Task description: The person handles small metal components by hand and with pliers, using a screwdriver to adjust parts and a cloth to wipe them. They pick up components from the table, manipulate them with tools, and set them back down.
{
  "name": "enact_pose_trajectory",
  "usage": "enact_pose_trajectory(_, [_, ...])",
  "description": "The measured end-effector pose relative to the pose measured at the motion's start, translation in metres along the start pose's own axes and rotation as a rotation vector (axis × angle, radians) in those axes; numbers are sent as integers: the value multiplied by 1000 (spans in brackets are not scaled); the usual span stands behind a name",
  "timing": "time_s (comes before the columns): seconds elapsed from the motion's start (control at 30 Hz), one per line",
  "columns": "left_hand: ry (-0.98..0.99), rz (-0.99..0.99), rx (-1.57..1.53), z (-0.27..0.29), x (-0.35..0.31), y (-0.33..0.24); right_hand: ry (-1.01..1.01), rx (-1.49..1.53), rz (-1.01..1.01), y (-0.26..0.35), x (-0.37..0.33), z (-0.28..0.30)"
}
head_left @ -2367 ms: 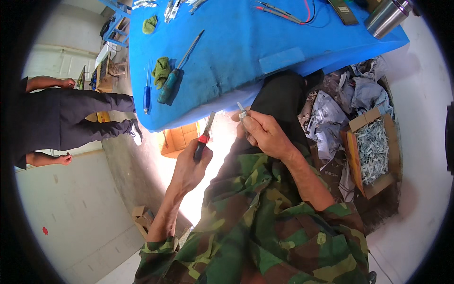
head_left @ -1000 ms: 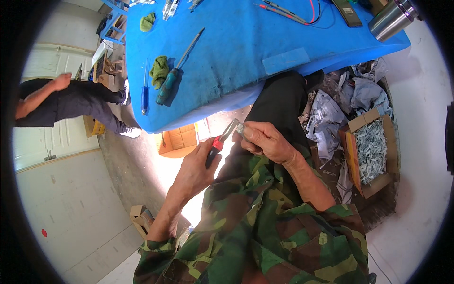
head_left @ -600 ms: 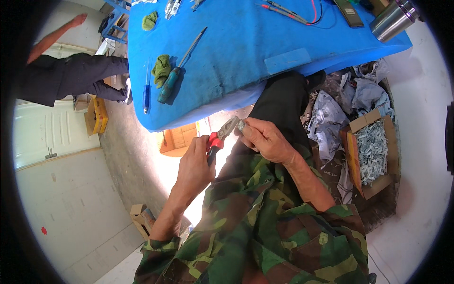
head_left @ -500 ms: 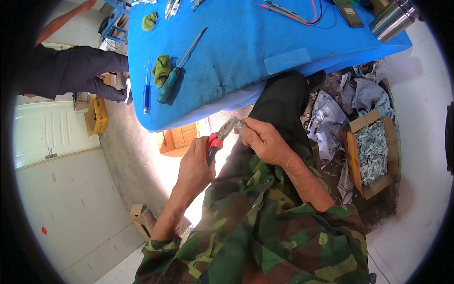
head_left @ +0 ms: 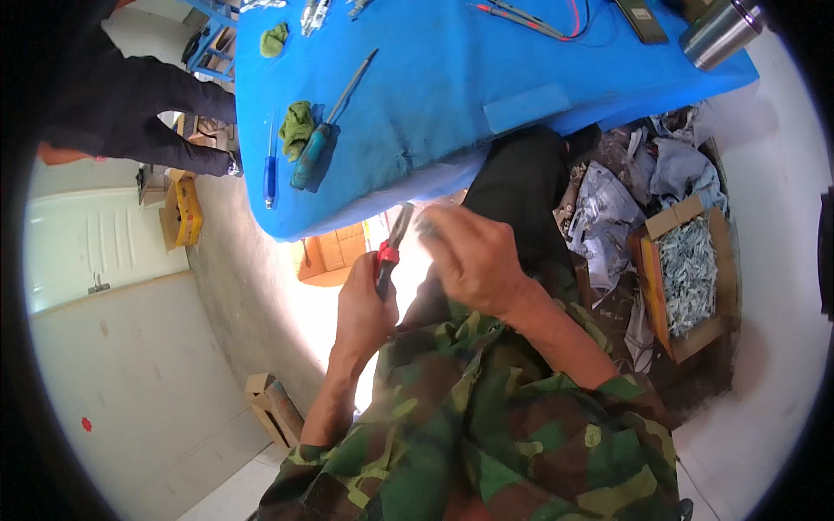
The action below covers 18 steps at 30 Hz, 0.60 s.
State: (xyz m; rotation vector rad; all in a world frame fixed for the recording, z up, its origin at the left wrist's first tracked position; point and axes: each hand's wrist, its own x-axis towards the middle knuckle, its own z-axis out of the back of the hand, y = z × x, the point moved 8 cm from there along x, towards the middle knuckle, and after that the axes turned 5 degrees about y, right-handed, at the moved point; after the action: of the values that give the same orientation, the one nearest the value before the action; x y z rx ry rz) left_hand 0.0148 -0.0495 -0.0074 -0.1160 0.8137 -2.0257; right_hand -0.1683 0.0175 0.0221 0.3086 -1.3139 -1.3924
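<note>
Clutching red-and-black-handled steel pliers [head_left: 387, 253] handle-end: left grip [head_left: 365, 300], likely leaving nose free. Right grip [head_left: 478, 260], just beside, pinches small blurred grey metallic-looking piece [head_left: 425, 227], probably for fine control.

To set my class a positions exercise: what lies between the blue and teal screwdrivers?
In the head view, a crumpled green cloth lies there.

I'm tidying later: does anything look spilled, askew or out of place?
Crumpled grey wrapping lies heaped untidily beside the open carton of silvery pieces. The blue table cover has dark marks toward its near edge. No clear spill shows.
</note>
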Motion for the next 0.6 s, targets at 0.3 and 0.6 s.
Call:
enact_pose_trajectory(0.3, [179,93,-178,0,-8,10,33,336,-321,-37,-17,-3])
enact_pose_trajectory(0.6, [295,111,-312,-7,-10,20,-4,282,-297,-38,-14,3])
